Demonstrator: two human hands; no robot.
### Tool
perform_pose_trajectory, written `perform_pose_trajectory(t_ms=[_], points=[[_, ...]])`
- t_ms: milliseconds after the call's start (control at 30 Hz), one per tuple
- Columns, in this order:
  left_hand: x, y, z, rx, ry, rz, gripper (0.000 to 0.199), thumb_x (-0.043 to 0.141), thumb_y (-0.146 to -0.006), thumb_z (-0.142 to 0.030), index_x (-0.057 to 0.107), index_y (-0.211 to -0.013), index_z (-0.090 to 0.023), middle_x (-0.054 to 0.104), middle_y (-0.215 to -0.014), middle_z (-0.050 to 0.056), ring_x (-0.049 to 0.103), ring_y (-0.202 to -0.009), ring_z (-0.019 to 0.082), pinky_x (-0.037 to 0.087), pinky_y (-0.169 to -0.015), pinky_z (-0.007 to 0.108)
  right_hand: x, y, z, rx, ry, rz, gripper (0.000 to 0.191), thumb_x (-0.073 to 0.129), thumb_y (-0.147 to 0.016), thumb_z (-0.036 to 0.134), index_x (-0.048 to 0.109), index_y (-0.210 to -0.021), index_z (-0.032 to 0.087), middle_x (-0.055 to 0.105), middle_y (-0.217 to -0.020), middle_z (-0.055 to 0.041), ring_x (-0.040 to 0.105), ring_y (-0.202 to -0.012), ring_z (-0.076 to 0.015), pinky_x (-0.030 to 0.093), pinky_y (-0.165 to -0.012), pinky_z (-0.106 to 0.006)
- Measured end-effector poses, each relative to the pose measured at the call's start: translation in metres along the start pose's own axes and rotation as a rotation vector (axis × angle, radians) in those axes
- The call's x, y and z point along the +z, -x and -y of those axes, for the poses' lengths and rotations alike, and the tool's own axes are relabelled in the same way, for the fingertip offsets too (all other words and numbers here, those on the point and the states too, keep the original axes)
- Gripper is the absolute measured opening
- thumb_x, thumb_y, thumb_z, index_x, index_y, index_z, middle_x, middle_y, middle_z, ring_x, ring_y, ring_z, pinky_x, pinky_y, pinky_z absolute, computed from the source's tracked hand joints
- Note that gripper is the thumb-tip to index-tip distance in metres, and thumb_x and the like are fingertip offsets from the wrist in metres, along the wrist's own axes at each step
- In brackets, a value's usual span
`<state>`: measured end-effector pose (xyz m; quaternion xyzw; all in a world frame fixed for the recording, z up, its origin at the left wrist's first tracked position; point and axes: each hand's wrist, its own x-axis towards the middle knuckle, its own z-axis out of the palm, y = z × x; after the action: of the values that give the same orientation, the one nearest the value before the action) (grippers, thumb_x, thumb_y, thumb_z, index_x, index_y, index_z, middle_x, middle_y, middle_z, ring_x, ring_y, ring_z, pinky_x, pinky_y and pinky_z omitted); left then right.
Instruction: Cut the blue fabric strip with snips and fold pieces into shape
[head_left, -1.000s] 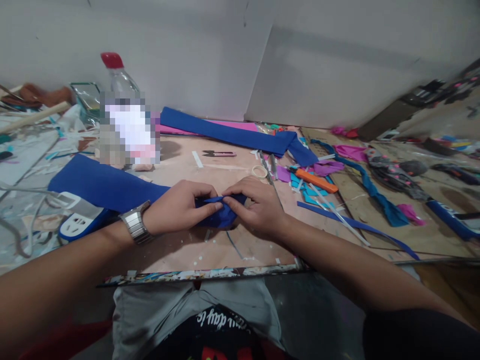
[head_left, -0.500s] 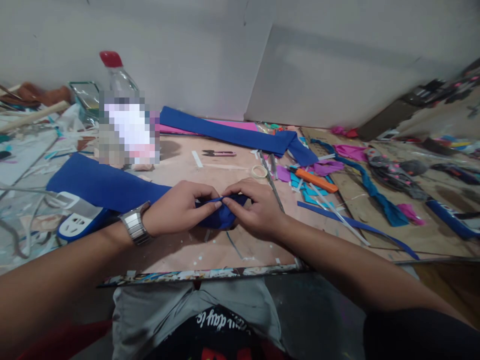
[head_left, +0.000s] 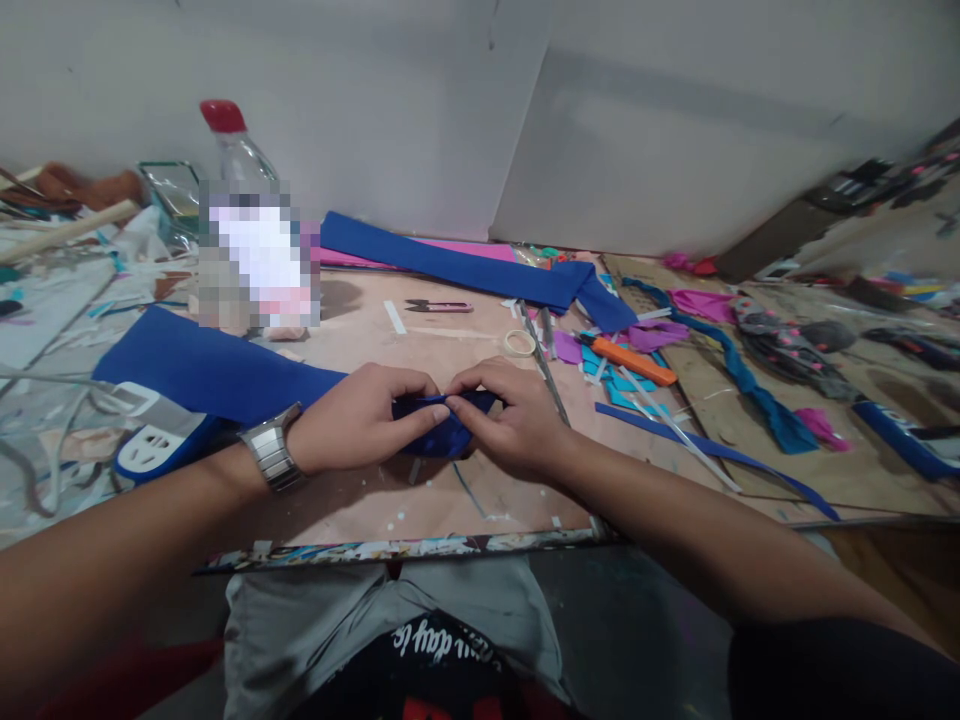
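My left hand (head_left: 358, 418) and right hand (head_left: 508, 420) both pinch the bunched end of the blue fabric strip (head_left: 439, 432) at the near middle of the work board (head_left: 390, 500) (fingertips meeting). I judge this a folding step; next needs firm, even pressing.

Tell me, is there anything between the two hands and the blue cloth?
Nothing visible. The left hand and right hand already pinch the blue cloth directly, meeting at its folded top edge.
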<state>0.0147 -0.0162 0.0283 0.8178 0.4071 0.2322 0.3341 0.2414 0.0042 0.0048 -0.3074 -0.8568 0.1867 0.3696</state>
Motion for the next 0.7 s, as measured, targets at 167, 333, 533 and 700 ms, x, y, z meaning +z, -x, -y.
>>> perform_pose_trajectory(t_ms=[167, 333, 533, 700], points=[[0.0012, 0.0000, 0.0015, 0.006, 0.008, -0.019, 0.042, 0.044, -0.105, -0.041, 0.072, -0.086, -0.016, 0.064, -0.072, 0.001, 0.054, -0.067, 0.014, 0.039, -0.066, 0.028, -0.0001, 0.0003, -0.0001, -0.007, -0.010, 0.021, 0.009, 0.066, -0.095, 0.026, 0.072, -0.093, 0.020, 0.077, -0.086, -0.0026, 0.068, -0.082, -0.0177, 0.051, -0.080, -0.034], [0.0000, -0.0008, 0.0021, -0.030, 0.007, -0.048, 0.044, 0.043, -0.105, -0.041, 0.072, -0.084, -0.016, 0.064, -0.072, 0.001, 0.054, -0.068, 0.015, 0.040, -0.066, 0.029, -0.0002, -0.0001, -0.0014, -0.005, -0.012, 0.026, 0.011, 0.064, -0.097, 0.027, 0.071, -0.092, 0.020, 0.076, -0.085, -0.0027, 0.068, -0.080, -0.0174, 0.051, -0.080, -0.034], [0.0001, -0.0003, 0.0007, -0.018, 0.018, -0.018, 0.032, 0.056, -0.098, -0.040, 0.073, -0.088, -0.016, 0.071, -0.078, 0.002, 0.060, -0.073, 0.015, 0.042, -0.069, 0.028, -0.0002, 0.0001, -0.0005, 0.004, -0.008, 0.024, 0.010, 0.064, -0.096, 0.027, 0.071, -0.092, 0.021, 0.077, -0.086, -0.0028, 0.068, -0.080, -0.0173, 0.051, -0.079, -0.034], [0.0030, 0.0003, 0.0020, -0.034, -0.006, -0.005, 0.033, 0.055, -0.099, -0.040, 0.073, -0.084, -0.016, 0.067, -0.071, 0.000, 0.056, -0.066, 0.014, 0.039, -0.064, 0.027, -0.0001, 0.0010, -0.0017, -0.025, -0.032, 0.045, 0.008, 0.067, -0.095, 0.025, 0.072, -0.099, 0.021, 0.078, -0.092, -0.0036, 0.070, -0.086, -0.0181, 0.052, -0.081, -0.035]])
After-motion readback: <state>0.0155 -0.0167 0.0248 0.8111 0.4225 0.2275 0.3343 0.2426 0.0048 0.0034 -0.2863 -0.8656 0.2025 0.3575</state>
